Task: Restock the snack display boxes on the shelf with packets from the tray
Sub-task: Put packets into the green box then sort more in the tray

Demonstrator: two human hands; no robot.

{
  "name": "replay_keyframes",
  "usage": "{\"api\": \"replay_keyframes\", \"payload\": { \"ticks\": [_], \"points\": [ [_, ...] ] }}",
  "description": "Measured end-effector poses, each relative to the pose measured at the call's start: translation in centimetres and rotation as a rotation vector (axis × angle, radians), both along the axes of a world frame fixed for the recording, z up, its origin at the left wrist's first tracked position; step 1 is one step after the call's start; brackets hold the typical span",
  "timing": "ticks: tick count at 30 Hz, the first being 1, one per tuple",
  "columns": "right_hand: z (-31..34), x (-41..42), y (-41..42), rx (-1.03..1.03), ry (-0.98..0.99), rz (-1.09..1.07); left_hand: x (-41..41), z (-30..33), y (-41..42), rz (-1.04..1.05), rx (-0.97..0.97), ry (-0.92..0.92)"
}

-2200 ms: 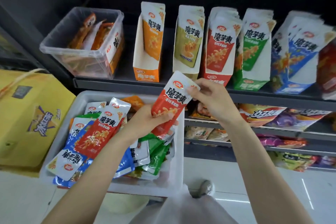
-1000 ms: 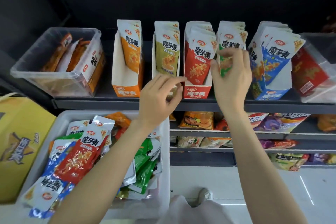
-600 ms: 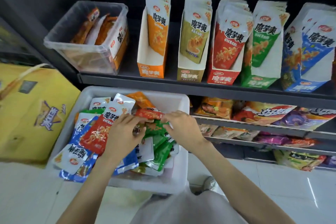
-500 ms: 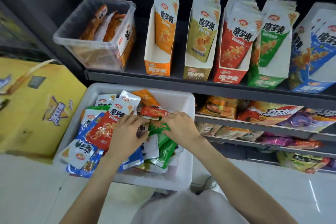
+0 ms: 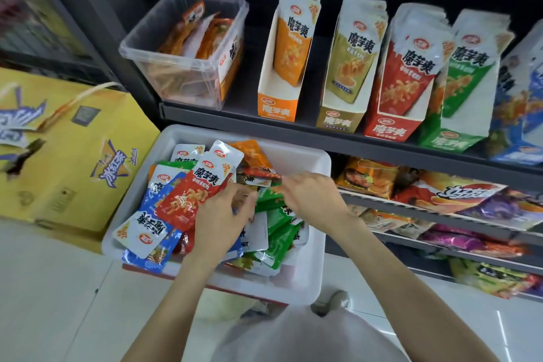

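Observation:
A white tray point(image 5: 314, 161) below the shelf holds several loose snack packets: a red packet point(image 5: 188, 197) on top at left, green packets point(image 5: 276, 223) in the middle, blue ones point(image 5: 147, 257) at the front left. My left hand point(image 5: 220, 223) lies in the pile with fingers curled down beside the red packet; what it holds is hidden. My right hand point(image 5: 314, 200) reaches in from the right and pinches the top of a green packet point(image 5: 266, 194). On the shelf stand the orange point(image 5: 276, 109), olive point(image 5: 338, 122), red point(image 5: 390, 129), green point(image 5: 446, 141) and blue point(image 5: 517, 154) display boxes.
A clear plastic bin point(image 5: 188, 67) with orange packets sits at the shelf's left end. A yellow carton point(image 5: 67, 156) stands left of the tray. Lower shelves point(image 5: 440, 214) at right carry bags of snacks. White floor tiles lie around the tray.
Both hands came down from the shelf, where the right hand had been at the green box, into the tray. They now work among the packets near the green ones.

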State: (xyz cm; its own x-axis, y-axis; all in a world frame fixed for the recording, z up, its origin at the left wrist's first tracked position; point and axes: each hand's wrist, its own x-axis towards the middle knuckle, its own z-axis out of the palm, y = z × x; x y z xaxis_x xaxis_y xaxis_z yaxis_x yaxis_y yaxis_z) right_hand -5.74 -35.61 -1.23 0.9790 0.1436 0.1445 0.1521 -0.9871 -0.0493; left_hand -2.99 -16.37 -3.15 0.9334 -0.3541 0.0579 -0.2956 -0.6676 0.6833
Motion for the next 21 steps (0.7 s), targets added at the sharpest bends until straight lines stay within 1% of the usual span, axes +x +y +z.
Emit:
{"api": "replay_keyframes", "payload": {
  "ticks": [1, 3, 4, 5, 7, 8, 9, 10, 12, 15, 18, 21],
  "points": [
    [0.6, -0.7, -0.4, 0.056, -0.119, -0.044, -0.6, 1.2, -0.5, 0.067, -0.14, 0.216],
    [1.3, -1.9, -0.9, 0.119, -0.311, -0.099, -1.5, 3.0, -1.9, 0.13, -0.38, 0.735],
    [1.4, -2.6, -1.1, 0.178, -0.37, -0.118, -1.8, 3.5, -2.8, 0.13, -0.476, 0.885],
    [1.5, -3.1, -1.0, 0.263, -0.416, -0.137, -2.0, 3.8, -3.6, 0.139, -0.58, 0.951],
    [1.3, -4.3, -0.6, 0.423, -0.442, -0.106, -2.0, 4.0, -5.1, 0.217, -0.821, 0.951],
    [1.0, -5.0, -0.4, 0.456, -0.439, -0.053, -2.0, 4.1, -5.8, 0.263, -0.919, 0.927],
    [0.4, -5.7, -0.1, 0.474, -0.437, 0.007, -1.9, 4.2, -6.3, 0.288, -0.977, 0.885],
    [0.0, -6.2, 0.0, 0.494, -0.422, 0.057, -1.9, 4.3, -6.8, 0.298, -0.987, 0.822],
    [-0.7, -7.0, -0.1, 0.566, -0.391, 0.099, -1.9, 4.4, -7.4, 0.297, -0.932, 0.668],
    [-0.5, -7.7, -1.1, 0.652, -0.396, 0.012, -1.7, 4.6, -7.6, 0.245, -0.804, 0.516],
    [1.4, -8.1, -3.3, 0.739, -0.406, -0.214, -1.1, 5.6, -7.7, 0.062, -0.625, 0.367],
    [4.2, -8.1, -6.3, 0.859, -0.391, -0.393, -0.6, 8.3, -9.3, -0.221, -0.42, 0.266]
  ]
}}
